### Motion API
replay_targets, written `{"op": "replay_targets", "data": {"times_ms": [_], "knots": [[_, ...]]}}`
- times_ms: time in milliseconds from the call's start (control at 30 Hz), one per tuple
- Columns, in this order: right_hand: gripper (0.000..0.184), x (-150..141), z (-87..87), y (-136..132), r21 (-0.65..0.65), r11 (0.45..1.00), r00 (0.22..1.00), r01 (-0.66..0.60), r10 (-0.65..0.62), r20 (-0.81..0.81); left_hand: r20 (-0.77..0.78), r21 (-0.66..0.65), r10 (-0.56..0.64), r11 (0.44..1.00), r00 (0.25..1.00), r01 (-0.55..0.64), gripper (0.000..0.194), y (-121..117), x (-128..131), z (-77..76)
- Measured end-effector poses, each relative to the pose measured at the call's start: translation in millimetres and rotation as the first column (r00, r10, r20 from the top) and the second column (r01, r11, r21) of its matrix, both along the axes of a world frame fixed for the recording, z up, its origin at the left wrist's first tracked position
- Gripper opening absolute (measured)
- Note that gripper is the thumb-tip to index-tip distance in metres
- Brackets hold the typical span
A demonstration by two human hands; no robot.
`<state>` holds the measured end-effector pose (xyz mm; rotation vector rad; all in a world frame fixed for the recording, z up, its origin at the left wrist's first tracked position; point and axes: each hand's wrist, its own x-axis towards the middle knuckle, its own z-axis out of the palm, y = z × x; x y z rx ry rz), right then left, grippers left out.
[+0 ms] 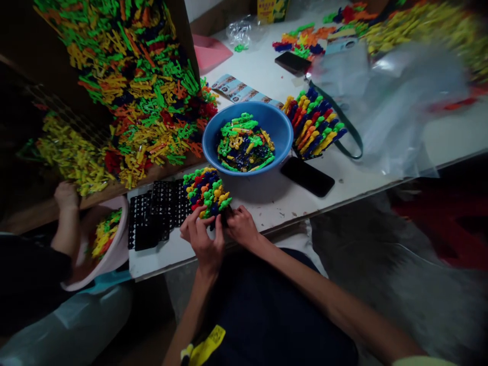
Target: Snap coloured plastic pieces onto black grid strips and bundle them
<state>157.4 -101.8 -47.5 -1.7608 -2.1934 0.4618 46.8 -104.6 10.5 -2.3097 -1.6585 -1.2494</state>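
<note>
Small plastic figures in green, red, blue, yellow and orange stand packed in rows on a black holed tray (pixel 209 192) at the table's near edge. My left hand (pixel 205 241) pinches its near side, fingertips touching the figures. At its near right corner my right hand (pixel 243 227) is closed; the fingertips are partly hidden, with a dark piece of the tray showing beside them. Just beyond sits a blue bowl (pixel 282 150) holding loose figures. Several black perforated trays (pixel 154 213) lie stacked to the left of my hands.
Right of the bowl are another figure-filled tray (pixel 314 122), a dark phone (pixel 307 176) and clear plastic bags (pixel 404 107). A large heap of figures (pixel 152 91) rises at left. Another person's hand (pixel 67 195) rests near a pink basin (pixel 124 239).
</note>
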Motion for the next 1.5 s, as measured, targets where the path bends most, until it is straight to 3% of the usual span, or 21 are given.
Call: {"op": "replay_targets", "data": {"times_ms": [200, 433, 633, 800, 1067, 1200, 1300, 1400, 1500], "knots": [[0.022, -6, 8.9, 5, -0.035, 0.998, 0.998, 0.059, -0.06, -0.035, 0.012, -0.017, 0.027, 0.999, 1.0, -0.027, 0.007, 3, 3, -3.8], [0.027, -9, 6.9, 6, -0.019, 0.996, 0.996, 0.089, -0.089, -0.025, -0.098, -0.003, -0.12, 0.993, 0.988, 0.12, 0.026, 0, -19, -2.4], [0.029, -14, -8.2, 5, 0.104, 0.968, 0.971, 0.228, -0.218, -0.1, -0.035, 0.016, -0.064, 0.998, 0.997, 0.065, 0.022, 3, -11, -2.8], [0.026, -15, -17.8, 9, 0.188, 0.962, 0.97, 0.2, -0.167, -0.175, 0.004, 0.021, 0.028, 0.999, 1.0, -0.028, 0.018, 0, -9, -8.5], [0.023, -22, -0.5, 11, -0.027, 0.975, 0.971, 0.22, -0.222, -0.089, -0.004, 0.01, 0.041, 0.999, 0.999, -0.041, 0.016, 6, -13, -6.6], [0.024, -24, -1.1, 10, -0.058, 0.967, 0.964, 0.247, -0.251, -0.09, -0.019, 0.014, 0.006, 1.0, 1.0, -0.005, 0.017, 9, -16, -5.2], [0.02, -15, 2.7, 7, -0.063, 0.966, 0.946, 0.252, -0.259, -0.196, -0.02, 0.024, 0.015, 1.0, 1.0, -0.014, 0.018, 9, -17, -7.5], [0.022, 2, 18.3, 3, 0.013, 0.92, 0.821, 0.392, -0.344, -0.455, 0.007, 0.027, 0.044, 0.999, 0.999, -0.044, 0.016, 8, -18, -12.7], [0.031, 14, 37.8, 6, 0.173, 0.86, 0.727, 0.48, -0.279, -0.628, 0.035, 0.023, 0.048, 0.999, 0.998, -0.048, 0.016, 7, -17, -17.1]]}}
